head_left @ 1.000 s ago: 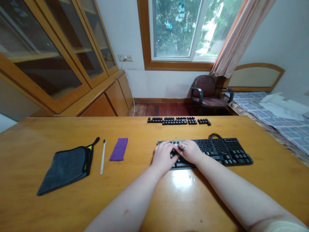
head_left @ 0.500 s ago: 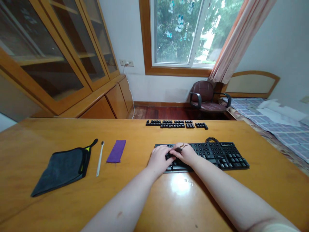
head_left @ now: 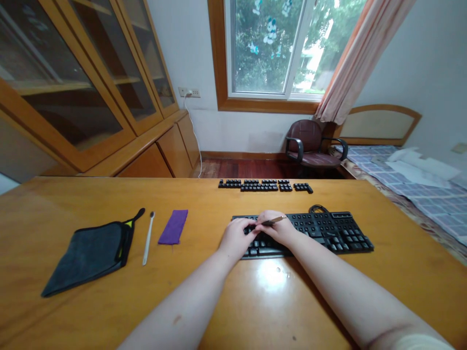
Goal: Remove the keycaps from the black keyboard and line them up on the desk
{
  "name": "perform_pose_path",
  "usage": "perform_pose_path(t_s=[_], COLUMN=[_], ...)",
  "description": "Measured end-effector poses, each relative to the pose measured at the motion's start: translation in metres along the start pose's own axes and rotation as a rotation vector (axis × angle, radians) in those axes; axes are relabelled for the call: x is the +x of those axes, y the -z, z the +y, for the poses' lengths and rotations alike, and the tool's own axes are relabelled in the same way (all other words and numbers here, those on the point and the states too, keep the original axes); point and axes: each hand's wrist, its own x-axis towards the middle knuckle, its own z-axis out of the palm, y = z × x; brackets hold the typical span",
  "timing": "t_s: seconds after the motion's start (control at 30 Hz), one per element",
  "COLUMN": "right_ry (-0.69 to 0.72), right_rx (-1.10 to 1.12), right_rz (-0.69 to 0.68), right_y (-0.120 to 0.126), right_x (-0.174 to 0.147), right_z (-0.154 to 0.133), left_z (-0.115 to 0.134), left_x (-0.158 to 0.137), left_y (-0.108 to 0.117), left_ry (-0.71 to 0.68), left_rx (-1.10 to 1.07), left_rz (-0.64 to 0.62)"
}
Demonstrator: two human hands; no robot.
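Note:
A black keyboard (head_left: 330, 231) lies on the wooden desk, several keycaps gone from its upper part. My left hand (head_left: 235, 238) rests on its left end, fingers laid over the keys and thumb apart from them. Beside it, my right hand (head_left: 277, 227) is closed on a slim dark tool (head_left: 272, 221) with a brownish end sticking out toward the right. Its working tip is hidden among my fingers and too small to tell. The fingertips of both hands nearly meet above the left keys. Loose black keycaps (head_left: 259, 187) stand in rows along the far desk edge.
Left of the keyboard lie a purple cloth (head_left: 173, 227), a white toothbrush-like brush (head_left: 148, 243) and a folded grey cloth (head_left: 91, 253) with black edging. The keyboard's coiled cable (head_left: 318, 209) sits behind it. Beyond the desk (head_left: 292, 311) stand a chair (head_left: 310, 143) and a bed.
The tool in my right hand has turned, its brownish end now pointing out to the right. Both hands stay over the left keys. The whole view has shifted slightly.

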Motion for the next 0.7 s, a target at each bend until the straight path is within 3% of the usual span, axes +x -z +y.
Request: perform_pose_path(t_s=[0.17, 0.4, 0.7], right_ry=[-0.013, -0.084, -0.051], right_rx=[0.012, -0.052, -0.068], right_rz=[-0.049, 0.024, 0.089], right_y=[0.0005, -0.0021, -0.0032], right_x=[0.0017, -0.0015, -0.0012], right_z=[-0.0017, -0.0018, 0.0015], left_z=[-0.0015, -0.0007, -0.0018], left_x=[0.0003, -0.0016, -0.0014], left_y=[0.0003, 0.0001, -0.0001], left_ry=[-0.009, 0.037, 0.039], left_rx=[0.005, -0.059, -0.116], left_rz=[-0.023, 0.039, 0.052])
